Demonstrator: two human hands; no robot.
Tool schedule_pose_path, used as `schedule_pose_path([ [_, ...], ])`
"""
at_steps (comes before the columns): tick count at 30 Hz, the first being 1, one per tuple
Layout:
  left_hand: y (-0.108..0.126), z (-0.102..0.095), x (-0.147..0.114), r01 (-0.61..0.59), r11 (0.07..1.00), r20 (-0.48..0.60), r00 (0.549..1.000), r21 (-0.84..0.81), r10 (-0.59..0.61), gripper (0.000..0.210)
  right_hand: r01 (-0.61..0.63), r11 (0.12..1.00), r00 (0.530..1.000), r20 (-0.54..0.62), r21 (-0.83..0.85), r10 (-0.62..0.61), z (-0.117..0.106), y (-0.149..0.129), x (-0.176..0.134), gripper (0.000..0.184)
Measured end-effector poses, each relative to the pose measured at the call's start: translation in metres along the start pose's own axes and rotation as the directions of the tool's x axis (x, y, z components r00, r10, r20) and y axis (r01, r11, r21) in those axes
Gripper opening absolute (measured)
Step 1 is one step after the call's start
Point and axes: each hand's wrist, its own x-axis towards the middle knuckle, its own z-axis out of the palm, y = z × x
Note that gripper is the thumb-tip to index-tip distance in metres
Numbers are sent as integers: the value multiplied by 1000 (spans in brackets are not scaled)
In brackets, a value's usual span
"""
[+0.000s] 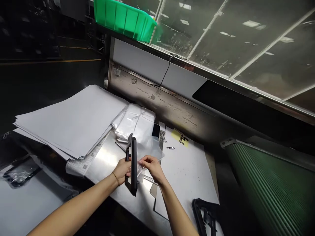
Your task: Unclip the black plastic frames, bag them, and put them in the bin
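My left hand (122, 169) grips a black plastic frame part (133, 164), held edge-on and upright over the metal bench (105, 160). My right hand (152, 167) pinches a clear plastic bag (147, 149) just to the right of the frame. The bag seems to lie against the frame's side; whether the frame is partly inside it I cannot tell. A thin bracelet circles my left wrist.
A large stack of white sheets (71, 121) lies at the left. Clear bags (135, 123) are piled behind my hands. A white sheet (187, 170) with a yellow sticker card (180, 137) lies right. Another black frame (205, 216) rests at the front. A green bin (124, 18) sits above, a green conveyor (270, 186) at right.
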Motion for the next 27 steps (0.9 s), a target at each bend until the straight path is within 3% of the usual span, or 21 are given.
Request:
schedule_pose_path([
  [3,-4,-1,10,-5,999,-72,997,41,8,17,52,983,983,-184,174,-19,-16,0,-16,21],
  [7,-3,-17,20,-58,995,-171,983,77,71,18,189,917,902,-431,351,-21,-49,-3,-36,27],
  [10,4,-29,18,-134,986,-209,966,100,153,20,223,891,878,-478,396,-7,-56,-8,-47,26],
  [13,15,-45,5,-215,967,-229,943,135,242,20,190,891,901,-433,413,9,-45,-12,-53,20],
  [16,26,-64,-20,-238,953,-144,953,189,266,21,116,908,938,-346,402,33,-25,-10,-53,15],
  [21,35,-90,-62,-163,932,146,982,324,121,29,12,958,953,-292,287,76,8,3,-45,15],
  [24,31,-95,-75,-131,888,249,968,440,19,63,-35,981,961,-262,190,85,24,5,-44,27],
  [27,19,-95,-79,-97,850,311,947,518,-82,89,-42,997,977,-205,67,55,37,0,-50,25],
])
